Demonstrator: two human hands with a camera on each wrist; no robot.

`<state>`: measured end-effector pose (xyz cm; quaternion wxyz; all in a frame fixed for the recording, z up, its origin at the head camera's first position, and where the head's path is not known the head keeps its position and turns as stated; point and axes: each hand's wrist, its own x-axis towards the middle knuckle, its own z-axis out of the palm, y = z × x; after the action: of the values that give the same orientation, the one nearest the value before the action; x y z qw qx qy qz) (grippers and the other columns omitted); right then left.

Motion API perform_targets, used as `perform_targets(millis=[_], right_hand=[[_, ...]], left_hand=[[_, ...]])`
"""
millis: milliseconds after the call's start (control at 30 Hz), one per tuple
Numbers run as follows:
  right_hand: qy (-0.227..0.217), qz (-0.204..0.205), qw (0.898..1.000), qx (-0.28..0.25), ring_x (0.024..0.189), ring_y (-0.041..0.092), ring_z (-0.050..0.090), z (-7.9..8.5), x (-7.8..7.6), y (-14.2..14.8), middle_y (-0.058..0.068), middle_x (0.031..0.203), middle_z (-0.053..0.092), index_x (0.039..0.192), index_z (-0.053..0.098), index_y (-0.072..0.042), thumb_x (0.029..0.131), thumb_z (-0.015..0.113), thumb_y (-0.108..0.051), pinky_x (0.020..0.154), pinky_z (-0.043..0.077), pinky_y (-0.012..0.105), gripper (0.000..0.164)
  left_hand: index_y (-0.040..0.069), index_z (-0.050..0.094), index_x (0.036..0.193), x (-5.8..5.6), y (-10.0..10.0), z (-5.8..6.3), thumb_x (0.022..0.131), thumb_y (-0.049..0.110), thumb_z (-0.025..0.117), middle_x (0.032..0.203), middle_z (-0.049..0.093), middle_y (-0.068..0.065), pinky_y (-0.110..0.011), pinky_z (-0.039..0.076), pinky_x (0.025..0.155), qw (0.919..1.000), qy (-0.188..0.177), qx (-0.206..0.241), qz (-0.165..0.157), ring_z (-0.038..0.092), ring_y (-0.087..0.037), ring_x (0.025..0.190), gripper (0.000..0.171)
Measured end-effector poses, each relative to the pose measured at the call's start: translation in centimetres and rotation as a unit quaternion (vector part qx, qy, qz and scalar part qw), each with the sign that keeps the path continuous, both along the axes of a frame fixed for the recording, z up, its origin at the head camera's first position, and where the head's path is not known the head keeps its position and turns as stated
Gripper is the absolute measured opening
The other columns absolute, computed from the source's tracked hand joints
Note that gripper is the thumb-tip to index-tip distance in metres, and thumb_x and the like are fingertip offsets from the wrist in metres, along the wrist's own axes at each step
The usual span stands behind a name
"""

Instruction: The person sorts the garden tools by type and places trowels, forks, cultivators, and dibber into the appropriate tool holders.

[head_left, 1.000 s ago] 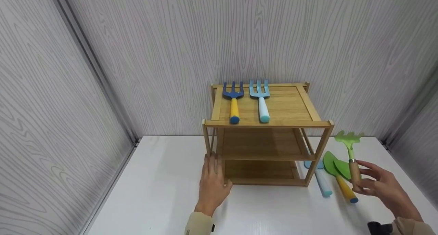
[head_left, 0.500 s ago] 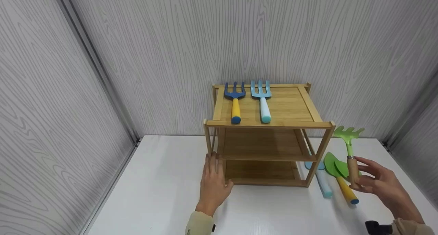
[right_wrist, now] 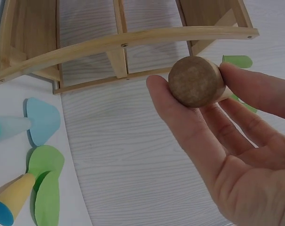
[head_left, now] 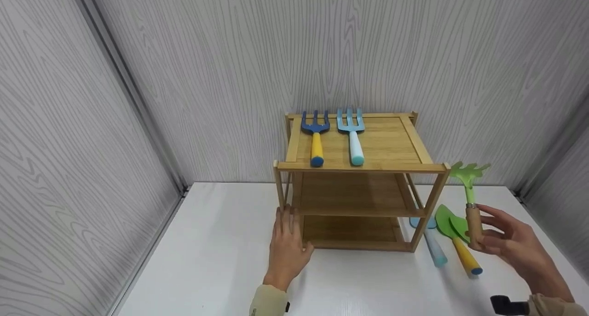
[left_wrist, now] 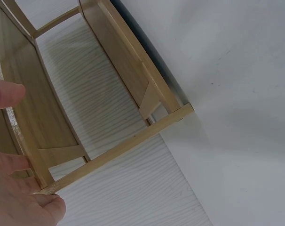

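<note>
At the right end of the table (head_left: 221, 233), the right hand (head_left: 517, 242) pinched a green rake (head_left: 472, 206) by its wooden handle, thumb on one side, fingertips on the other. Rake was off the table, tines up and to the far side, just right of the near right post of a three-tier wooden rack (head_left: 386, 141); contact with that post could not be told. Right wrist view showed the handle's round brown end toward the camera.

Left hand (head_left: 286, 251) was at the rack's near left post, fingers extended and touching the frame, thumb spread out to the right. Left wrist view had fingertips on either side of the post.

Top shelf, left part: a yellow-handled fork (head_left: 316, 136) with dark blue tines, and right of it a light blue fork (head_left: 353, 136). Both lay apart, tines far, handles near.

Right of the rack on the table: a blue trowel (head_left: 431, 238) just beside the near right post, then a green trowel (head_left: 462, 251) with a yellow handle, its blade overlapping a second green blade (head_left: 459, 227), whose handle could not be made out. Beige sleeves (head_left: 268, 300) on both arms, black strap (head_left: 508, 306) at the right wrist.
</note>
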<state>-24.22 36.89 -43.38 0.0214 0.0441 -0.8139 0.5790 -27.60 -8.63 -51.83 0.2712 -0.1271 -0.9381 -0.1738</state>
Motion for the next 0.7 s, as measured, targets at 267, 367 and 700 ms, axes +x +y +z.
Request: perform_targets(millis=[267, 367, 700], right_hand=[[0.023, 0.007, 0.999, -0.038, 0.095, 0.008, 0.067, -0.1, 0.1, -0.2, -0.013, 0.114, 0.057, 0.153, 0.043, -0.015, 0.09, 0.062, 0.013, 0.074, 0.06, 0.034, 0.071], [0.037, 0.001, 0.999, -0.021, 0.095, 0.008, 0.067, 0.1, 0.1, -0.4, -0.017, 0.114, 0.057, 0.154, 0.041, -0.013, 0.092, 0.064, 0.01, 0.074, 0.06, 0.033, 0.07], [0.065, -0.003, 0.998, -0.01, 0.093, 0.005, 0.067, 1.2, 0.3, -0.8, -0.02, 0.114, 0.06, 0.154, 0.042, -0.013, 0.092, 0.065, 0.009, 0.071, 0.06, 0.029, 0.07]], left_hand=[[-0.009, 0.037, 0.15, 0.0, -0.1, 0.0, 0.083, 0.02, 0.074, 0.154, 0.033, -0.029, -0.052, 0.034, 0.114, 1.0, -0.001, 0.007, -0.006, 0.027, -0.049, 0.145, 0.082], [-0.009, 0.037, 0.15, 0.0, -0.1, -0.1, 0.082, 0.02, 0.073, 0.153, 0.033, -0.028, -0.052, 0.034, 0.114, 0.9999, -0.002, 0.011, -0.008, 0.026, -0.049, 0.145, 0.082], [-0.009, 0.037, 0.149, -0.1, -0.1, -0.1, 0.083, 0.021, 0.074, 0.153, 0.033, -0.029, -0.052, 0.035, 0.114, 0.9999, 0.005, 0.007, -0.01, 0.027, -0.049, 0.144, 0.082]])
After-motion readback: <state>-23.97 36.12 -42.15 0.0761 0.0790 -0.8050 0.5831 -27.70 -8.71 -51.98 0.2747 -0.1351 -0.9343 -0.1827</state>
